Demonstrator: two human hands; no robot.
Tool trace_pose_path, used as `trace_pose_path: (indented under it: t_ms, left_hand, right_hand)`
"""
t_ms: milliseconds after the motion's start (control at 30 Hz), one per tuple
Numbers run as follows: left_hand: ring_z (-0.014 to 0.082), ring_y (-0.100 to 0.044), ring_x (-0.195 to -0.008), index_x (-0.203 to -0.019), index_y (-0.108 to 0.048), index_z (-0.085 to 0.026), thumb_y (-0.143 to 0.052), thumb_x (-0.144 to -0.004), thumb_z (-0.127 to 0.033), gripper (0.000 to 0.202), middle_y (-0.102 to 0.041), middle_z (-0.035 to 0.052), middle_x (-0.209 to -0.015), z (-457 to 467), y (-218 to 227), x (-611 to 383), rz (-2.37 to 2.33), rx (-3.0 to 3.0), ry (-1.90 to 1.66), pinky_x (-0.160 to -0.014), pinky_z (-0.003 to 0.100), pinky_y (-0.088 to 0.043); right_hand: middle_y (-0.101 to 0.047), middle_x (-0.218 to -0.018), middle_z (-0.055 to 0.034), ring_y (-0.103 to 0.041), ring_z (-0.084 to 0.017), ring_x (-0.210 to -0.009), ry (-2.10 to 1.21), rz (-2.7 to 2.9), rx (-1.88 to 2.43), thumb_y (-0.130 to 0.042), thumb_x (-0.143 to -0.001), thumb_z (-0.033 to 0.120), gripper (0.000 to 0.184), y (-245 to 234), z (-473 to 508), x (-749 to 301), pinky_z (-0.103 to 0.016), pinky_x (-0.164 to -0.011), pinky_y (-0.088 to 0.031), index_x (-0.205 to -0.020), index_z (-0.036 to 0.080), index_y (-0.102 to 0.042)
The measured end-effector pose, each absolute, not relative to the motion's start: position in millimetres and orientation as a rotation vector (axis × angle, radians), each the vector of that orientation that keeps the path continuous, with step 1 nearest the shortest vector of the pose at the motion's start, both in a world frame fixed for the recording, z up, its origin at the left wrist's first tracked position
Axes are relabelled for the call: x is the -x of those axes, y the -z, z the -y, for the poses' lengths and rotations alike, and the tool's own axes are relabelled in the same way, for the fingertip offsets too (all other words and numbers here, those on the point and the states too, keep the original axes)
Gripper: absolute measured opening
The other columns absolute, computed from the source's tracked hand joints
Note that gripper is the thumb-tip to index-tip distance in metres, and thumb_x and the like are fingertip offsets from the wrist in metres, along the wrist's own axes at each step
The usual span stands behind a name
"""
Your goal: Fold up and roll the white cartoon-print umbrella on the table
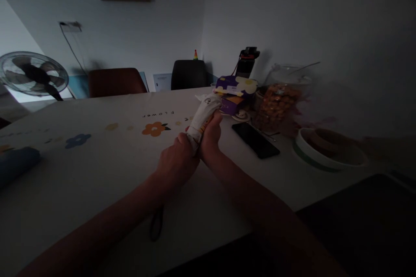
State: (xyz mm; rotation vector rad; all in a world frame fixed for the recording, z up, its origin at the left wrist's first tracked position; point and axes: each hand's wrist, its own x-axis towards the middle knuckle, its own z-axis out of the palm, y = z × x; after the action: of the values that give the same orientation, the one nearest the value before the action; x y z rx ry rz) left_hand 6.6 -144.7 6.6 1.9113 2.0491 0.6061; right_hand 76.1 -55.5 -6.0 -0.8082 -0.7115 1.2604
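A white folded umbrella (202, 114) with small printed figures is held slanting above the table, its loose cloth end pointing away from me. My left hand (177, 156) is closed round its near end. Pressed against its right side, my right hand (211, 136) grips it with curled fingers. A dark strap loop (156, 225) hangs below my left wrist. Between the hands, part of the umbrella is hidden by my fingers.
Right of my hands lie a black phone (255, 139), a purple box (232, 95), a dark bottle (246, 62), a clear snack container (279, 101) and a white bowl (316, 162). The flower-printed tablecloth (113, 173) carries a blue bundle (19, 162) at left. A fan (34, 73) and chairs (115, 82) stand beyond.
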Motion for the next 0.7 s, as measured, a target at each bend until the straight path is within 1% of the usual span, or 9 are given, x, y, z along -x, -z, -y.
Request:
trace_pose_path:
  t_ms: [100,200,300,333,400,433,500,600,700]
  left_hand:
    - [0.0296,-0.061,-0.082,-0.102,-0.044,-0.016,-0.062,-0.065,-0.047,0.051,-0.06,0.0134,-0.091,143.8,-18.3,2.5,-1.945,-1.905,-0.49,-0.068,0.035,-0.043]
    - [0.0251,-0.061,-0.081,-0.105,-0.048,-0.017,-0.063,-0.061,-0.055,0.06,-0.062,0.0105,-0.092,138.9,-25.8,14.6,-1.719,-1.71,-0.575,-0.065,0.031,-0.045]
    - [0.0209,-0.062,-0.081,-0.1,-0.052,-0.015,-0.063,-0.065,-0.049,0.05,-0.062,0.0106,-0.095,135.4,-20.1,17.0,-1.255,-1.459,-0.707,-0.067,0.031,-0.049]
    - [0.0195,-0.063,-0.076,-0.097,-0.053,-0.014,-0.063,-0.067,-0.045,0.045,-0.062,0.0099,-0.092,135.0,-15.9,15.2,-1.112,-1.365,-0.729,-0.066,0.031,-0.05]
    - [0.0167,-0.062,-0.06,-0.089,-0.052,-0.014,-0.061,-0.069,-0.04,0.034,-0.061,0.0062,-0.079,135.0,-7.0,9.9,-0.97,-1.212,-0.754,-0.057,0.033,-0.051]
    - [0.0157,-0.06,-0.052,-0.085,-0.051,-0.014,-0.061,-0.069,-0.037,0.03,-0.059,0.0038,-0.072,135.1,-3.3,7.2,-0.981,-1.169,-0.762,-0.05,0.032,-0.05]
    - [0.0148,-0.056,-0.044,-0.081,-0.05,-0.015,-0.06,-0.069,-0.033,0.024,-0.053,-0.0005,-0.06,135.3,0.8,3.2,-1.085,-1.164,-0.788,-0.041,0.03,-0.047]
    - [0.0136,-0.053,-0.041,-0.082,-0.05,-0.016,-0.06,-0.066,-0.025,0.021,-0.048,-0.004,-0.053,135.4,-0.1,0.6,-1.288,-1.294,-0.832,-0.038,0.026,-0.045]
    - [0.0126,-0.053,-0.041,-0.084,-0.049,-0.015,-0.061,-0.061,-0.02,0.026,-0.05,-0.0034,-0.052,136.6,-4.8,1.3,-1.514,-1.476,-0.832,-0.038,0.023,-0.042]
  right_hand:
    - [-0.046,-0.047,0.0027,-0.053,-0.013,-0.045,-1.329,0.65,0.778,-0.036,-0.078,0.067,0.048,-0.5,55.9,-82.8,-0.023,-0.041,-0.043,-0.064,0.022,-0.043]
    - [-0.049,-0.047,0.0024,-0.055,-0.013,-0.046,-1.456,0.687,0.643,-0.032,-0.081,0.066,0.05,-6.5,59.3,-88.3,-0.022,-0.043,-0.044,-0.068,0.02,-0.049]
    - [-0.052,-0.047,0.0008,-0.057,-0.014,-0.049,-1.623,0.732,0.528,-0.028,-0.08,0.069,0.058,-9.1,62.5,-91.9,-0.022,-0.043,-0.045,-0.074,0.019,-0.056]
    - [-0.053,-0.048,0.0002,-0.057,-0.014,-0.049,-1.675,0.75,0.503,-0.028,-0.08,0.07,0.06,-9.4,63.1,-92.6,-0.023,-0.043,-0.045,-0.075,0.018,-0.058]
    - [-0.056,-0.05,-0.0011,-0.056,-0.014,-0.047,-1.748,0.762,0.484,-0.027,-0.079,0.071,0.063,-9.4,63.5,-92.9,-0.024,-0.042,-0.045,-0.076,0.017,-0.059]
    - [-0.057,-0.051,-0.0017,-0.056,-0.014,-0.046,-1.761,0.747,0.493,-0.026,-0.079,0.072,0.064,-9.0,63.3,-92.4,-0.024,-0.042,-0.045,-0.075,0.017,-0.059]
    - [-0.059,-0.053,-0.0031,-0.055,-0.014,-0.044,-1.734,0.696,0.555,-0.026,-0.079,0.071,0.064,-7.5,62.7,-90.4,-0.025,-0.041,-0.045,-0.074,0.017,-0.058]
    - [-0.06,-0.052,-0.0048,-0.056,-0.016,-0.044,-1.63,0.626,0.673,-0.029,-0.08,0.069,0.06,-3.7,62.5,-86.1,-0.027,-0.041,-0.045,-0.074,0.016,-0.057]
    - [-0.06,-0.053,-0.0046,-0.057,-0.018,-0.045,-1.582,0.583,0.69,-0.026,-0.08,0.069,0.059,-2.1,64.8,-82.6,-0.03,-0.043,-0.046,-0.073,0.018,-0.055]
